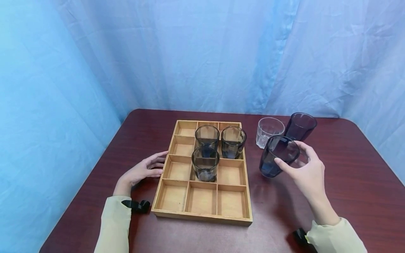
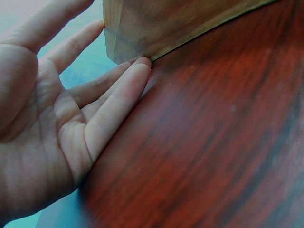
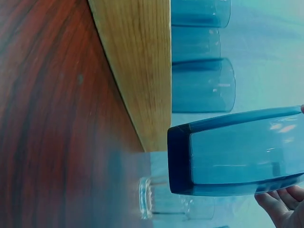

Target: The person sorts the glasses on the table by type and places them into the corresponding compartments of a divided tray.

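Observation:
My right hand (image 1: 308, 172) grips a dark tinted drinking glass (image 1: 276, 160) near its rim, between the thumb and the fingers. This glass is tilted in the head view, off the table to the right of a wooden compartment tray (image 1: 202, 222); the right wrist view shows its thick base. At the tray's left side, my left hand (image 1: 142, 172) rests with extended fingers (image 2: 118, 99) touching the wall. Three smoky glasses stand in the tray: a back middle one (image 1: 207, 137), one at the right (image 1: 233, 142) and a front middle one (image 1: 205, 164).
Behind the held glass, a clear glass (image 1: 269, 131) stands on the dark red wooden table (image 1: 348, 168), with another dark glass (image 1: 300, 126) beside it. Pale blue curtains (image 1: 202, 56) hang behind the table and along its sides.

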`<state>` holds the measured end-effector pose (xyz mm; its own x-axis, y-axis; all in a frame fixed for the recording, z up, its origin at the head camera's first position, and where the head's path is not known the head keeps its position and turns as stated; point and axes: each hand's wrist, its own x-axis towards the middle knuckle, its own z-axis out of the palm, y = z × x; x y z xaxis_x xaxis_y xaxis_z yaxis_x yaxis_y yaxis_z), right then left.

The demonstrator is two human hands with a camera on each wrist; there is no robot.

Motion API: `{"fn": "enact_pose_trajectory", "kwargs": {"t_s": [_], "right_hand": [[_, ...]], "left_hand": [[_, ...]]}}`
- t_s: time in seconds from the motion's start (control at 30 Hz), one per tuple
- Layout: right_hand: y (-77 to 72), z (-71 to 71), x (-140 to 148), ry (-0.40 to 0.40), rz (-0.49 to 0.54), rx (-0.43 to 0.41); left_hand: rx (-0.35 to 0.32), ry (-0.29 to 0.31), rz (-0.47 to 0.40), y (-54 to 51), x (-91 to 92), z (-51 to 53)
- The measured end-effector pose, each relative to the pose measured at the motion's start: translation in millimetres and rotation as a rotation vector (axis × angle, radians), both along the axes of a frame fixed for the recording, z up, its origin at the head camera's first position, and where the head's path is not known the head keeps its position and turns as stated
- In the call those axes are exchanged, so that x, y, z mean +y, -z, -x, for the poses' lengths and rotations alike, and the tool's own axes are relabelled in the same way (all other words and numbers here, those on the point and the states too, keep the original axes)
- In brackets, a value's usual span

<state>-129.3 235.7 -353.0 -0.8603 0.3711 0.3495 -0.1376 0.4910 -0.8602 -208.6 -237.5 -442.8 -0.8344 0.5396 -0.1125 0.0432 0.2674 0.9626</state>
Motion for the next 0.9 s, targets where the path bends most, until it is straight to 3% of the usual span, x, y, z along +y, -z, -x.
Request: {"fn": "enact_pose_trajectory", "kwargs": {"t_s": [0.6, 0.9], "right_hand": [[-14.1, -0.3, -40.0, -0.145, -0.013, 0.078], [-8.4, 0.7, -54.1, -0.217, 0.021, 0.114]], "left_hand": [[0.017, -0.013, 0.013, 0.2, -0.3, 0.1], [0.016, -0.012, 0.016, -1.0, 0.2, -0.5]]}}
